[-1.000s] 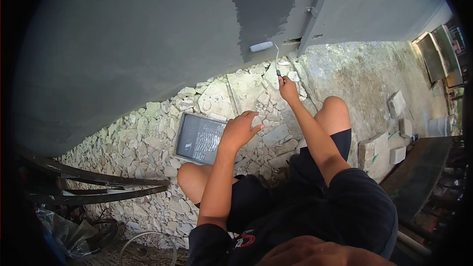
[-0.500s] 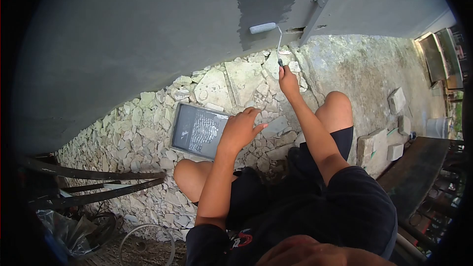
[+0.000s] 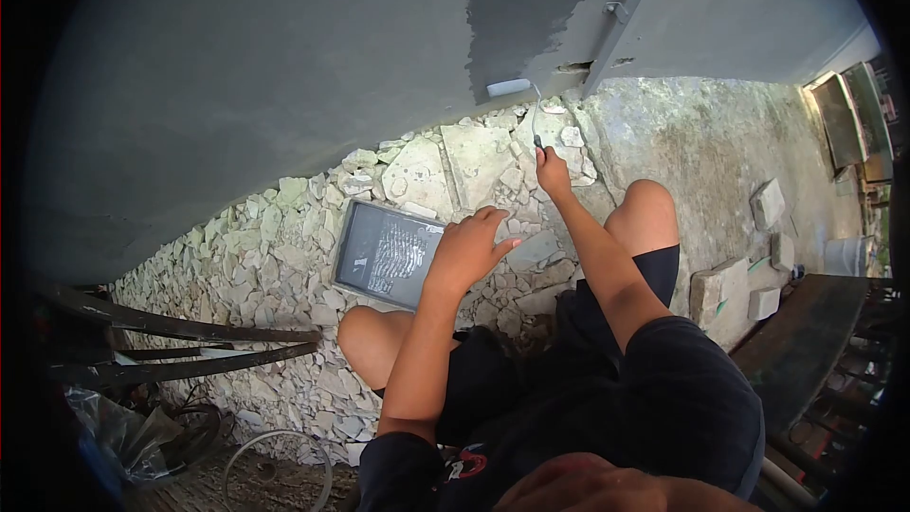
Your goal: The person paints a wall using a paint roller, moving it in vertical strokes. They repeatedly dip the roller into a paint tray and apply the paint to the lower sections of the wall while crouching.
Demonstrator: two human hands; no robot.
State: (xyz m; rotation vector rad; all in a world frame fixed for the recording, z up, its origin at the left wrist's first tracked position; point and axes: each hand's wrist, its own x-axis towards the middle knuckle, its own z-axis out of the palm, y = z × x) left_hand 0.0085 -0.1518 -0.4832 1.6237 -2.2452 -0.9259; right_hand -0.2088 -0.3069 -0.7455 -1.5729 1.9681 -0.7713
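Wall: The grey wall [image 3: 265, 57] stands on the far side. It carries a darker grey patch [image 3: 526, 9] with ragged edges, to the left of a narrow grey post [image 3: 630, 19].
Ground: Broken stones [image 3: 256, 270] cover the left and the middle; a stained concrete floor [image 3: 701, 133] lies on the right.
Paint roller: The paint roller [image 3: 509, 87] is at the near end of the dark patch, with its sleeve lying sideways along the wall. It appears to touch the surface, but I cannot tell this surely.
Right hand: The right hand [image 3: 552, 173] is closed around the dark handle [image 3: 538, 142] of the roller; the thin metal frame goes from there to the sleeve.
Left hand: The left hand [image 3: 471, 246] is open, palm down, with the fingers a little bent, and it grips nothing. It covers the right edge of the tray in this view; whether it touches, I cannot tell.
Paint tray: The grey paint tray [image 3: 379, 251] rests on the stones, beyond the left knee [image 3: 370, 341]. Wet grey paint shines on its inside.
Near left: There are dark curved bars [image 3: 209, 330], a clear plastic sheet [image 3: 123, 436] and a thin hoop [image 3: 327, 474].
Right side: Pale blocks [image 3: 720, 289] lie on the concrete, near a whitish bucket [image 3: 844, 256].
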